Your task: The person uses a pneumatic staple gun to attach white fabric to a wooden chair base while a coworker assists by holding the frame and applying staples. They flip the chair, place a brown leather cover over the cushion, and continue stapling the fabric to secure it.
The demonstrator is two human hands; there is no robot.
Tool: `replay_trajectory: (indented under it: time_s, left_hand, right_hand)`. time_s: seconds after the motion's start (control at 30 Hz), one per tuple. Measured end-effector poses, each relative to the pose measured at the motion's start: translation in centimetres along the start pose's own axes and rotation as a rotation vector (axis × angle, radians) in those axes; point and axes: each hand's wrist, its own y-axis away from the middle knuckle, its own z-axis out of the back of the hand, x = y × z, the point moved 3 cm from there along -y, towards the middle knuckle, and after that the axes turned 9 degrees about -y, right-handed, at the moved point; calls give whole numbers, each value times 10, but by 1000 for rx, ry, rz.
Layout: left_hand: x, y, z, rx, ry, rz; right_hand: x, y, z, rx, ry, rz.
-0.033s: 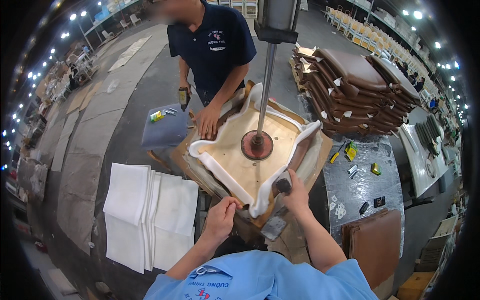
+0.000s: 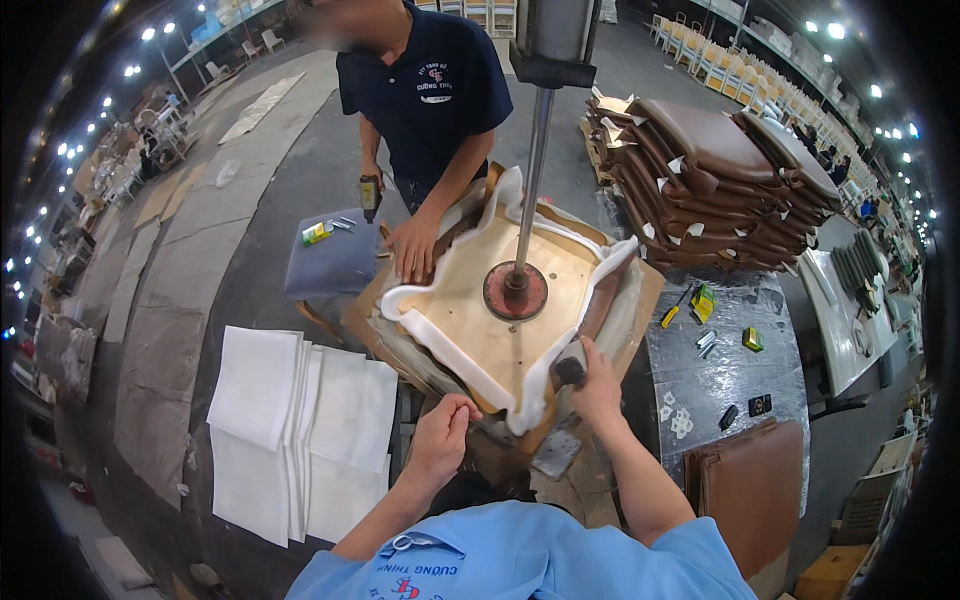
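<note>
A seat panel of pale plywood [image 2: 460,290] lies bottom up with white padding [image 2: 455,360] folded over its rim and brown cover material [image 2: 612,300] around it. A round red-dark press foot [image 2: 515,290] on a metal rod bears on its middle. My right hand [image 2: 598,385] is closed round a dark staple gun [image 2: 570,370] at the near right side. My left hand [image 2: 442,435] is closed in a pinch beside the near corner; what lies between its fingers is hidden. Across the panel a co-worker's hand [image 2: 413,245] rests on the left edge.
The co-worker's other hand holds a staple gun [image 2: 369,195] above a blue-grey padded seat [image 2: 330,260]. White sheets [image 2: 300,430] are stacked on my left. Brown cushions [image 2: 715,180] pile up far right. A wrapped table [image 2: 725,350] bears small boxes, staple strips and brown sheets [image 2: 745,480].
My right hand and the staple gun have shifted slightly right and up. My left hand has moved a little away from the panel's near corner.
</note>
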Motion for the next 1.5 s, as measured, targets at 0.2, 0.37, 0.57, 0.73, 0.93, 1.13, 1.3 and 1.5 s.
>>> replay_trajectory:
  time_s: [0.2, 0.37, 0.57, 0.73, 0.93, 1.13, 1.3, 1.5]
  left_hand:
    - [23, 5, 11, -58, -264, -63]
    - [42, -25, 1, -61, -536, -438]
    - [73, -62, -31, 131, -714, -558]
    - [75, -72, -49, 165, -586, -536]
    - [66, -88, -70, 127, -570, -430]
    - [67, -107, -93, 52, -676, -373]
    - [75, -114, -102, 59, -687, -286]
    - [64, -116, -61, 303, -765, -480]
  right_hand:
    - [-36, -32, 53, -140, -160, 38]
    - [-31, 3, 97, -146, -672, -131]
    - [-23, 54, 81, -15, -866, -264]
    - [-40, 56, 55, 71, -701, -450]
    - [-62, 44, 59, 233, -579, -326]
    - [-74, 34, 66, 348, -652, -303]
    - [-82, 24, 77, 480, -671, -265]
    - [-81, 3, 72, 354, -658, -292]
